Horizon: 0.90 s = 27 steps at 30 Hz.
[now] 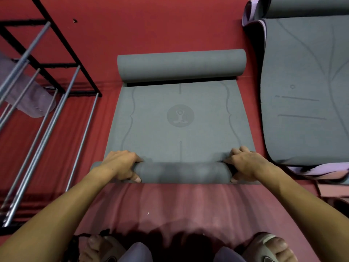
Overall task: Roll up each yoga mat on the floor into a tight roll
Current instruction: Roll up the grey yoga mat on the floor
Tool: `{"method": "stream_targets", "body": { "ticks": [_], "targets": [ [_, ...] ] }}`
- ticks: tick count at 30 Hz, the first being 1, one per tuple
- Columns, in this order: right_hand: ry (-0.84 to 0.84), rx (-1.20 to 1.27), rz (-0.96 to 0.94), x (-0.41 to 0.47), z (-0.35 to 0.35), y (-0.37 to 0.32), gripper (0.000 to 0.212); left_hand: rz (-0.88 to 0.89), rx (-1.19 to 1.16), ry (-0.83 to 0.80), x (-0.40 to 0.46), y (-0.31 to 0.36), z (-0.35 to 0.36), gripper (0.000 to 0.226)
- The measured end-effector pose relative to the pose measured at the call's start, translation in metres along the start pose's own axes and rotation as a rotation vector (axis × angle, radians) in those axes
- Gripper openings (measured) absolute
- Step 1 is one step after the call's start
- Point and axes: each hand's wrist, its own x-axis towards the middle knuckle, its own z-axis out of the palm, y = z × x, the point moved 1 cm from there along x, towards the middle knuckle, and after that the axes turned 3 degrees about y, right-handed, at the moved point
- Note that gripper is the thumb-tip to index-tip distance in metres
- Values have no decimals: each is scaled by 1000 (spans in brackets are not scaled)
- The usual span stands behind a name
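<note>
From the head camera, a grey yoga mat lies on a red floor straight ahead of the person, and it serves as the landmark for everything else. Its near end is wound into a small roll, and its far end is curled into a thicker roll; the flat stretch between them carries printed guide lines and a round emblem with a seated figure, arms raised. No words or brand name can be read on it. The left hand grips the left end of the near roll, fingers curled over the top and thumb pressed against the near side. The right hand grips the right end the same way, fingers bent over the roll and thumb tucked at the near face. To the right of the mat, just apart from it, a second grey mat lies spread out, with a lilac underside showing at its folded edges and faint line markings on top, but no legible writing. To the left of the mat stands a black metal rack with silver bars, and a pale purple roll rests inside it. Nearer than the mat, at the bottom edge, the person's feet in sandals stand on the red floor.
</note>
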Motion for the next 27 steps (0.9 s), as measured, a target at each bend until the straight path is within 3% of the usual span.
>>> {"method": "stream_targets", "body": {
  "ticks": [4, 8, 12, 18, 22, 27],
  "targets": [
    [56, 48, 47, 1, -1, 11, 77, -51, -30, 95, -3, 3, 4, 82],
    [179, 157, 147, -2, 8, 19, 61, -55, -83, 241, -5, 6, 8, 76],
    [236, 207, 130, -2, 7, 19, 53, -76, -84, 322, -8, 11, 11, 59],
    [332, 359, 160, -3, 6, 21, 42, -82, -109, 307, -4, 9, 8, 50],
    [407, 316, 158, -6, 11, 15, 34, -75, -109, 330, -8, 11, 7, 52],
    [487, 232, 159, -10, 17, 0, 29, -73, -103, 405, -8, 15, 6, 38]
  ]
}}
